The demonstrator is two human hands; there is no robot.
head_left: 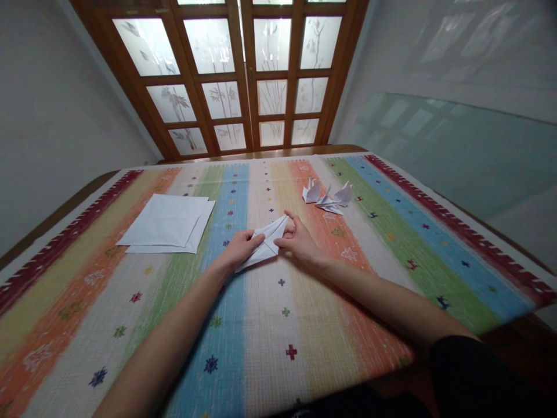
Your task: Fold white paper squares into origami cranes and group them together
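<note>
A folded piece of white paper (270, 237), creased and pointed at its ends, is held between both hands over the middle of the table. My left hand (241, 248) grips its left side, thumb on top and the other fingers mostly hidden beneath. At the right end my right hand (299, 239) pinches the paper between thumb and fingers, close to its upper right tip. Several folded white paper figures (331, 198) with pointed, wing-like parts stand close together beyond my right hand. To the left lie flat white paper sheets (167, 223), loosely stacked.
A striped, patterned cloth (265, 325) covers the table. Behind its far edge is a wooden door (249, 78) with frosted panes. A pale glass-like panel (456, 151) leans by the right wall.
</note>
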